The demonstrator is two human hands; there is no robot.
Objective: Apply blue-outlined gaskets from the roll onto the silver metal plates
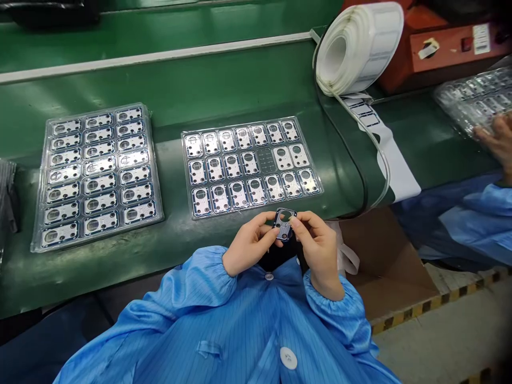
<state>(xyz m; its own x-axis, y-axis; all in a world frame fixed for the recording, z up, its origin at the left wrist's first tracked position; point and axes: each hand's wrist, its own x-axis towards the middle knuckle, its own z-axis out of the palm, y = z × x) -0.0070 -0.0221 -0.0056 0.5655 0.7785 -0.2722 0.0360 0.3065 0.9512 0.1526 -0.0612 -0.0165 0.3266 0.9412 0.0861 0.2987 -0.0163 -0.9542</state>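
Observation:
Both my left hand (250, 242) and my right hand (316, 248) pinch a small blue-edged metal part (285, 224) at its sides, just above my blue smock's collar. The part has a round window and is tilted toward me. Directly ahead lies a clear plastic tray (266, 160) of similar parts in several rows, with one pocket near its middle holding none. A second tray (157, 176), also full of such parts, lies further left. Neither hand touches a tray.
A green conveyor belt (172, 85) carries the trays. A white label roll (360, 48) stands at the back right, its strip (394, 165) trailing down the belt. A co-worker's hand (496, 141) rests on another tray (476, 98) at right. A cardboard box (384, 266) sits below the belt.

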